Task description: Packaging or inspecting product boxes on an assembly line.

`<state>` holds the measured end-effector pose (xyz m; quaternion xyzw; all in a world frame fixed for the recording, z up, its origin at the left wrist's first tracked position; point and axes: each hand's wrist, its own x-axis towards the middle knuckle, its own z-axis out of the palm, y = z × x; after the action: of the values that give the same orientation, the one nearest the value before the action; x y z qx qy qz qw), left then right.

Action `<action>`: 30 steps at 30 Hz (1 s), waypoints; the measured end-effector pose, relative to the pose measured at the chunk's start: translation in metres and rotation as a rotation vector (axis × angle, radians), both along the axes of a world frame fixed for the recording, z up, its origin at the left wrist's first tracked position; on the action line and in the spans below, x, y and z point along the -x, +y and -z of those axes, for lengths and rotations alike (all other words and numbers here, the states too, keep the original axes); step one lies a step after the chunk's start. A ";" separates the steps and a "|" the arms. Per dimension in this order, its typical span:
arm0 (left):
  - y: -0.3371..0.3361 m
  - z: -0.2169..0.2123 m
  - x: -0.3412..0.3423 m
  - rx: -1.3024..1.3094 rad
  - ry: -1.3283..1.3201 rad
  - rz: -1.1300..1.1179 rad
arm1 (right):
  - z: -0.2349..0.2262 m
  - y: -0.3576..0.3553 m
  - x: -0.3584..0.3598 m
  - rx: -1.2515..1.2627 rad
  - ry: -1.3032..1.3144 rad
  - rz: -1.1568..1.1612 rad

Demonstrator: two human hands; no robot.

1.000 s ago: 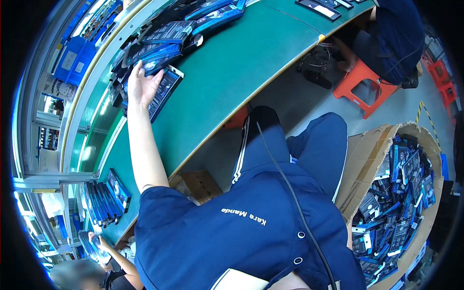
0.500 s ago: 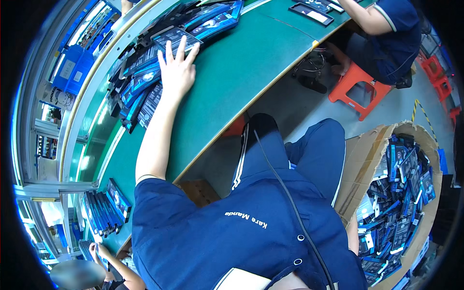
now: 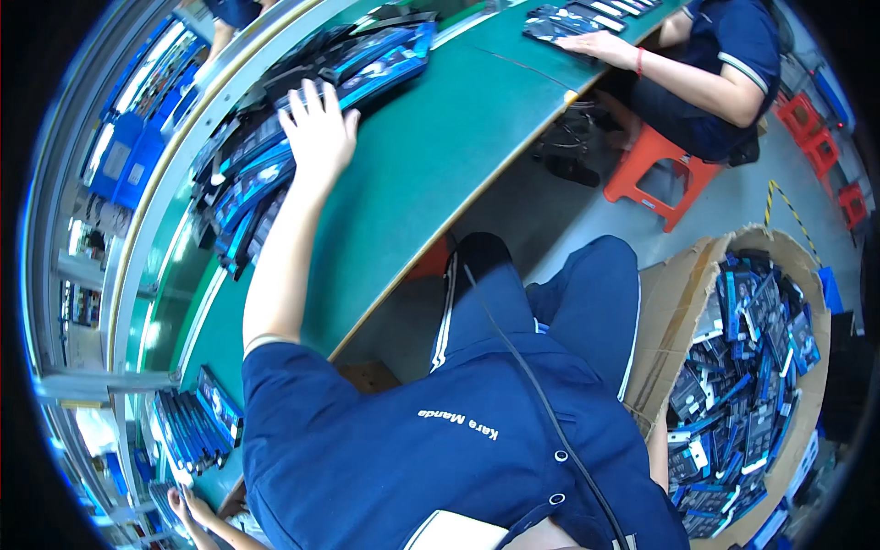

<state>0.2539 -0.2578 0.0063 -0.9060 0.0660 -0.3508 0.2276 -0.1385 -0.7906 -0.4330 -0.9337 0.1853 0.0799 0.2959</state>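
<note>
My left hand (image 3: 318, 133) is stretched out over a heap of flat dark boxes with blue edges (image 3: 380, 73) on the green bench. Its fingers are spread, palm down, against the boxes near the middle of the heap. Nothing is gripped in it; motion blurs the boxes beneath. On my right side, a short piece of my right forearm shows beside the flap of a big cardboard carton (image 3: 655, 321). That flap and my body hide my right hand. Many similar flat boxes (image 3: 761, 422) lie jumbled inside the carton.
The green bench (image 3: 431, 151) curves across in front of me. A co-worker's hand (image 3: 600, 48) rests by flat packages (image 3: 555, 23) at the far right. An orange stool (image 3: 662, 179) stands under that person. Left, upright boxes (image 3: 188, 426) line up near another person's hands (image 3: 188, 504).
My left hand has slid slightly over the heap, its fingers still spread. The co-worker's arm has reached out to the packages on the bench. The whole view has shifted a little.
</note>
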 end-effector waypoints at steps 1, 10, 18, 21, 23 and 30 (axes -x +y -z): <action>-0.013 0.013 0.006 0.030 0.038 0.183 | 0.000 -0.004 0.003 0.003 0.004 0.016; -0.094 0.032 0.091 0.218 0.347 0.683 | -0.098 0.039 0.104 0.064 0.452 0.771; -0.088 0.055 0.076 0.342 0.556 0.645 | -0.170 0.052 0.099 -0.060 0.937 0.615; -0.090 0.055 0.075 0.372 0.603 0.628 | -0.168 0.060 0.092 -0.006 0.945 0.578; -0.087 0.056 0.074 0.370 0.599 0.644 | -0.145 0.080 0.110 0.214 0.625 0.476; -0.085 0.055 0.072 0.408 0.643 0.642 | -0.166 0.032 0.111 0.041 0.750 0.536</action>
<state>0.1819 -0.3431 -0.0486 -0.9282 0.3387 -0.1118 -0.1056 -0.2496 -0.7583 -0.2668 -0.7651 0.5159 0.3294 0.1998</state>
